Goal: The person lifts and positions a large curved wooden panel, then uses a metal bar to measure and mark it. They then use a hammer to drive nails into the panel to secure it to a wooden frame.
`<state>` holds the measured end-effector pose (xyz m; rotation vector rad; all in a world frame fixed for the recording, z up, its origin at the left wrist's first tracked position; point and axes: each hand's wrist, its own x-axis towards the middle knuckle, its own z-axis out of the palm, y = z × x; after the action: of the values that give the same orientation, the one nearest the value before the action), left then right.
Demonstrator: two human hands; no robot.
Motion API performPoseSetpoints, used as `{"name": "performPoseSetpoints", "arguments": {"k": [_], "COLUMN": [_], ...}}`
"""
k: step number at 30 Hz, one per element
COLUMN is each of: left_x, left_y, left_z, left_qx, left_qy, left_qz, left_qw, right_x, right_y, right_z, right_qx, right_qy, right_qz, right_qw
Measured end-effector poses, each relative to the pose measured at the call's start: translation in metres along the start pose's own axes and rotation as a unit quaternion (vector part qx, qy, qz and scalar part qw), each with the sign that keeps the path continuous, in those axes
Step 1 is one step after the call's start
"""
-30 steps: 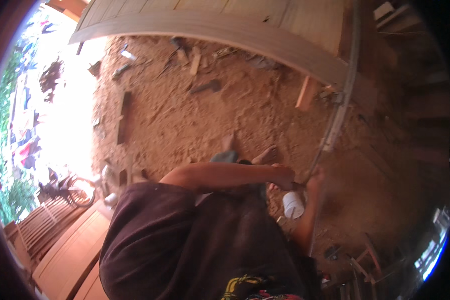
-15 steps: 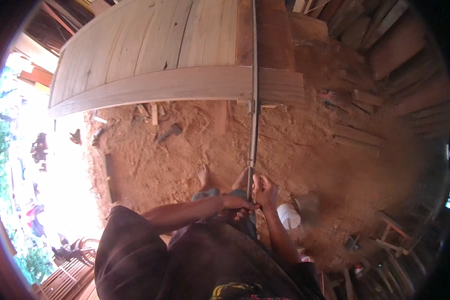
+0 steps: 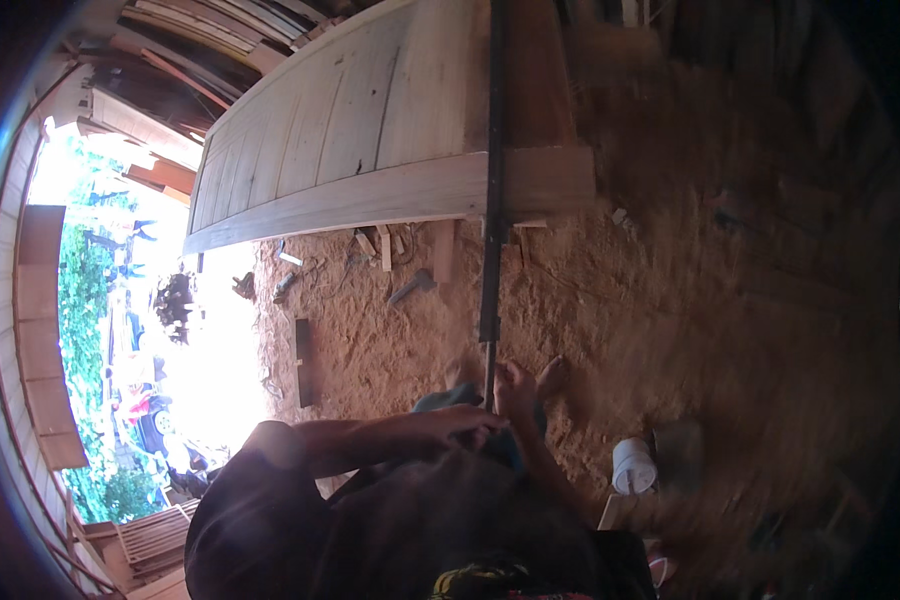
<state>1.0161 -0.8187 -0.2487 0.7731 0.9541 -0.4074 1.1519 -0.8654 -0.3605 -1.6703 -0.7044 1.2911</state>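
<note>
Your left hand (image 3: 467, 424) has a narrow grip, with fingers curled near the lower end of the screw rod (image 3: 489, 372), in the lower middle of the frame; because of blur, I cannot tell if they close on it. Your right hand (image 3: 513, 390) is just right of this rod, its fingers also bent; how firmly this grip holds, I cannot tell either. The long bar clamp (image 3: 494, 200) lies across the wooden panel (image 3: 370, 120). Its long axis is almost vertical, from the top edge down to the centre, and the screw end points toward your body. One second ago, the clamp was slanting toward the upper right. Compared with half a second ago, the hammer (image 3: 413, 287) and the white bucket (image 3: 633, 467) appear farther right and lower.
</note>
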Motion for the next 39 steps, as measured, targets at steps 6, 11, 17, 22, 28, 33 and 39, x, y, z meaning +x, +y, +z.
{"name": "performPoseSetpoints", "arguments": {"k": [6,11,17,22,28,33,39], "left_x": [-0.012,-0.028,-0.031,-0.077,-0.175,-0.15,-0.043], "left_y": [-0.003,0.008,-0.092,-0.274,-0.468,-0.554,-0.52], "left_z": [-0.008,-0.006,-0.164,-0.319,-0.33,-0.295,-0.255], "left_qx": [0.319,0.048,0.086,-0.233,-0.367,-0.501,-0.207], "left_qy": [-0.014,-0.022,0.133,0.436,0.559,0.56,0.621], "left_qz": [0.477,0.482,0.245,0.143,-0.066,-0.077,0.035], "left_qw": [0.819,0.875,0.957,0.857,0.74,0.656,0.755], "right_x": [0.006,0.025,-0.017,-0.073,-0.04,-0.021,0.041], "right_y": [0.021,0.097,0.068,-0.159,-0.255,-0.236,-0.186], "right_z": [0.002,-0.037,-0.146,-0.01,0.209,0.326,0.41], "right_qx": [-0.059,-0.042,-0.053,-0.103,-0.129,-0.175,-0.23], "right_qy": [0.046,0.062,0.275,0.442,0.167,-0.082,-0.306], "right_qz": [-0.021,-0.065,-0.035,-0.174,-0.315,-0.201,-0.072], "right_qw": [0.997,0.995,0.959,0.874,0.925,0.96,0.921]}}
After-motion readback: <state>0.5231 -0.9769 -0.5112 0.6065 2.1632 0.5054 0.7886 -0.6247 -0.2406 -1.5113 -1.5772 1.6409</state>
